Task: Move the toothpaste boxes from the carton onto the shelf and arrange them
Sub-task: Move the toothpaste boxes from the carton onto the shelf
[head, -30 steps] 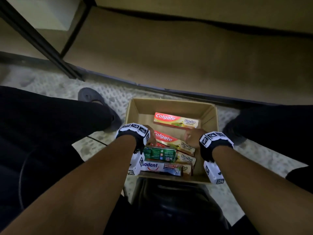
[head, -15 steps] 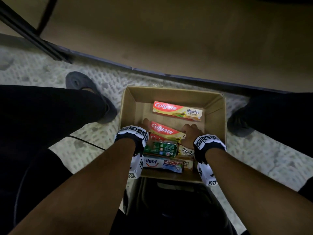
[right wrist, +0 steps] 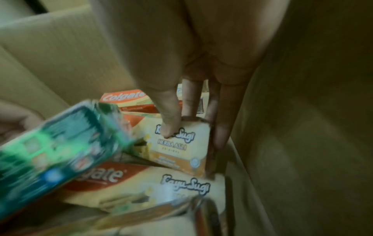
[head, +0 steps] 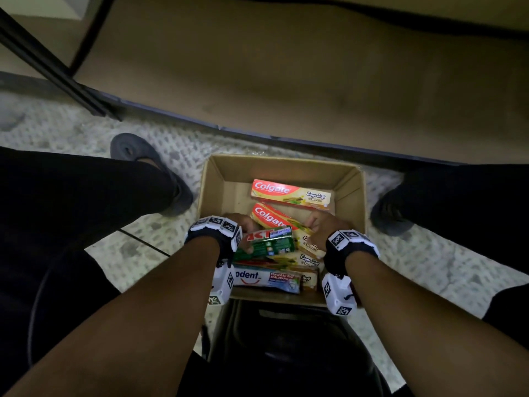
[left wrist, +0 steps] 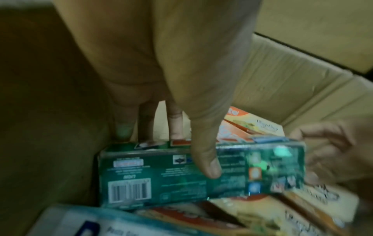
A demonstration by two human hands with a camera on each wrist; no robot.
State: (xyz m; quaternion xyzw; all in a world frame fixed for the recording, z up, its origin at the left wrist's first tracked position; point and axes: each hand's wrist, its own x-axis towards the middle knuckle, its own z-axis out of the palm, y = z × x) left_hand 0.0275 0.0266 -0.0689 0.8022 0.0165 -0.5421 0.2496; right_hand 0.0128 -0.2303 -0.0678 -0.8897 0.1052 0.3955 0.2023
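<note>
An open brown carton (head: pixel 219 181) on the floor holds several toothpaste boxes. My left hand (head: pixel 243 227) grips a green toothpaste box (head: pixel 267 245), thumb on its barcode side and fingers behind its top edge, as the left wrist view shows: left hand (left wrist: pixel 191 151), green box (left wrist: pixel 157 177). It is tilted up above the pile. My right hand (head: pixel 322 227) pinches the right end of a Colgate Kayu Sugi box (head: pixel 272 217); the right wrist view shows the right hand (right wrist: pixel 193 137) with its thumb on the box's (right wrist: pixel 181 150) face. Another Colgate box (head: pixel 290 193) lies at the back, a Pepsodent box (head: pixel 266 279) at the front.
A low brown shelf board (head: pixel 286 81) runs just beyond the carton, with a black upright post (head: pixel 48 70) at the left. My shoes (head: pixel 137 150) (head: pixel 389 213) flank the carton on the patterned floor. A dark seat (head: pixel 286 339) sits under me.
The left hand has raised and tilted the green box off the pile. The right hand has closed on the end of the Colgate box.
</note>
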